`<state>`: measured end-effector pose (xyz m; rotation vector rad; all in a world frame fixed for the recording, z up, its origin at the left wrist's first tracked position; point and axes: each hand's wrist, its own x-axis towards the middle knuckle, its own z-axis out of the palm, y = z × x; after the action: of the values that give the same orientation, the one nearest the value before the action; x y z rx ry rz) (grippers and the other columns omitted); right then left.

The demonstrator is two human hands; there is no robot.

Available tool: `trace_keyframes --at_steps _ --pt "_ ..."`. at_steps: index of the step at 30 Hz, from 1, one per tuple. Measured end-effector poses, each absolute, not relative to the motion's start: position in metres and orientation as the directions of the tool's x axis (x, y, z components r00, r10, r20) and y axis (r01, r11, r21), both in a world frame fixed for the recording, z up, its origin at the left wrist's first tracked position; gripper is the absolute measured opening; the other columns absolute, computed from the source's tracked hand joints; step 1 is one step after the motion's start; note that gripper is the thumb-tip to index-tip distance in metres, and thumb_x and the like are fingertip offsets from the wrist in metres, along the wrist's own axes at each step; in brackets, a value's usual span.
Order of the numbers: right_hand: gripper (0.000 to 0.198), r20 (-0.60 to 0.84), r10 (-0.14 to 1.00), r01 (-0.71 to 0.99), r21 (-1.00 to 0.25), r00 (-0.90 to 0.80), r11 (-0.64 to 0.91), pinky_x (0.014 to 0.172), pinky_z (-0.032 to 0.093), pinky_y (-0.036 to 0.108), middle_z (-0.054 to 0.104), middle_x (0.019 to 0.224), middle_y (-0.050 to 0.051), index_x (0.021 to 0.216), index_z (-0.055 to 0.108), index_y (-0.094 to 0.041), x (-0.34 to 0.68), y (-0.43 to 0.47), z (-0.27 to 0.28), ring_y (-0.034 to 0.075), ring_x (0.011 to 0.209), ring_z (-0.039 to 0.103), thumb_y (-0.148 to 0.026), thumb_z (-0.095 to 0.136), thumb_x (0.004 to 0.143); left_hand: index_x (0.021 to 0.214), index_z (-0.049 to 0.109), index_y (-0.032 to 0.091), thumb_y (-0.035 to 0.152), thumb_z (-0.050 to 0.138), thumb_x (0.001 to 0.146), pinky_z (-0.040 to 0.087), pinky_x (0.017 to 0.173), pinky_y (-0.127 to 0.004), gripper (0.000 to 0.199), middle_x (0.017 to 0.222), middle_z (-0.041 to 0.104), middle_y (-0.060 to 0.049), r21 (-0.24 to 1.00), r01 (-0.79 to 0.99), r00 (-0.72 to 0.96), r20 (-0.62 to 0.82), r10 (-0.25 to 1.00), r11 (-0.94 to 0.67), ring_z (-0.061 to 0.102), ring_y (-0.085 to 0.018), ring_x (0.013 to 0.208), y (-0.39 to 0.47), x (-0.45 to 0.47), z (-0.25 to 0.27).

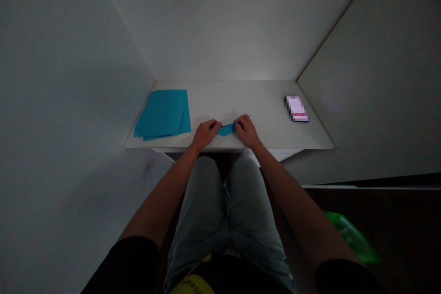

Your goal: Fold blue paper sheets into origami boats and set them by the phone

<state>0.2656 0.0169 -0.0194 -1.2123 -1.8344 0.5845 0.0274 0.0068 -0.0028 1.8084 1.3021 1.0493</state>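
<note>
A small folded piece of blue paper (226, 130) lies near the front edge of the white table, between my two hands. My left hand (207, 131) has its fingers closed on the paper's left end. On the other end, the curled fingers of my right hand (245, 129) pinch the paper, and a small blue tip shows beyond them. The paper's middle is visible as a narrow strip with a pointed lower edge; both ends are partly hidden under my fingers.
Several blue sheets (161, 112) are stacked unevenly at the table's left. A phone (296, 108), blurred out, lies at the right. The white table (220, 94) sits between walls on the left, back and right. A green bag (354, 236) is on the dark floor, lower right.
</note>
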Motion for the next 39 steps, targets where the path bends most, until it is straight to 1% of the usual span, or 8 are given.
trace_keyframes --at_steps 6,10,14,20,25,32,36,39 --pt "0.037 0.411 0.903 0.450 -0.788 -0.126 0.421 0.093 0.054 0.044 0.061 0.099 0.007 0.089 0.067 -0.024 0.264 0.016 -0.016 0.025 0.095 0.059 -0.056 0.057 0.107 0.103 0.081 0.021 0.072 0.048 0.106 0.059 0.079 -0.033 0.061 0.092 0.080 -0.005 0.900 0.366 0.196 0.175 0.965 -0.237 0.073 -0.021 0.082 0.008 0.025 -0.007" --pt "0.032 0.418 0.904 0.449 -0.792 -0.093 0.413 0.090 0.054 0.042 0.061 0.099 0.006 0.096 0.069 -0.025 0.265 0.014 -0.016 0.024 0.095 0.059 -0.056 0.066 0.102 0.103 0.079 0.018 0.077 0.038 0.107 0.057 0.075 -0.032 0.072 0.083 0.076 -0.006 0.916 0.289 0.199 0.227 0.953 -0.279 0.068 -0.018 0.072 0.007 0.025 -0.007" --pt "0.021 0.416 0.908 0.456 -0.797 -0.059 0.395 0.089 0.053 0.041 0.062 0.103 0.006 0.106 0.069 -0.024 0.271 0.016 -0.021 0.025 0.096 0.058 -0.040 0.070 0.092 0.101 0.078 0.018 0.077 0.043 0.106 0.054 0.071 -0.031 0.068 0.081 0.074 -0.005 0.916 0.292 0.206 0.222 0.953 -0.277 0.066 -0.017 0.069 0.007 0.026 -0.006" --pt "0.047 0.340 0.933 0.464 -0.811 -0.121 0.356 0.086 0.055 0.040 0.061 0.111 0.008 0.127 0.066 -0.023 0.283 0.021 -0.025 0.026 0.101 0.060 -0.022 0.062 0.080 0.098 0.077 0.019 0.073 0.048 0.104 0.052 0.073 -0.031 0.061 0.080 0.074 -0.004 0.911 0.339 0.205 0.173 0.963 -0.236 0.067 -0.017 0.070 0.006 0.027 -0.001" --pt "0.060 0.350 0.924 0.518 -0.767 -0.157 0.379 0.097 0.060 0.048 0.054 0.139 0.014 0.144 0.064 -0.026 0.300 0.026 -0.023 0.029 0.119 0.060 -0.021 0.063 0.084 0.099 0.076 0.020 0.067 0.053 0.103 0.053 0.075 -0.031 0.053 0.082 0.076 -0.003 0.902 0.374 0.200 0.150 0.968 -0.217 0.068 -0.017 0.073 0.005 0.028 0.002" --pt "0.047 0.296 0.954 0.564 -0.780 -0.046 0.269 0.092 0.065 0.048 0.053 0.151 0.015 0.132 0.074 -0.026 0.350 0.052 -0.019 0.024 0.100 0.068 -0.033 0.071 0.086 0.092 0.074 0.021 0.063 0.057 0.101 0.053 0.077 -0.032 0.047 0.081 0.077 -0.003 0.883 0.415 0.209 0.143 0.967 -0.220 0.069 -0.018 0.074 0.006 0.028 0.001" --pt "0.034 0.189 0.982 0.683 -0.720 0.027 0.120 0.088 0.062 0.043 0.077 0.115 0.012 0.114 0.082 -0.020 0.379 0.076 -0.002 0.025 0.092 0.071 -0.032 0.067 0.086 0.091 0.075 0.021 0.060 0.058 0.101 0.052 0.077 -0.033 0.044 0.082 0.077 -0.004 0.859 0.464 0.193 0.142 0.971 -0.217 0.068 -0.019 0.075 0.006 0.029 0.001" --pt "0.035 0.133 0.979 0.753 -0.657 0.155 -0.030 0.085 0.059 0.040 0.081 0.098 0.011 0.113 0.084 -0.017 0.400 0.094 0.012 0.026 0.088 0.072 -0.033 0.065 0.089 0.093 0.075 0.021 0.061 0.057 0.100 0.051 0.076 -0.034 0.044 0.082 0.077 -0.004 0.848 0.475 0.192 0.161 0.968 -0.235 0.069 -0.020 0.075 0.004 0.029 0.002"
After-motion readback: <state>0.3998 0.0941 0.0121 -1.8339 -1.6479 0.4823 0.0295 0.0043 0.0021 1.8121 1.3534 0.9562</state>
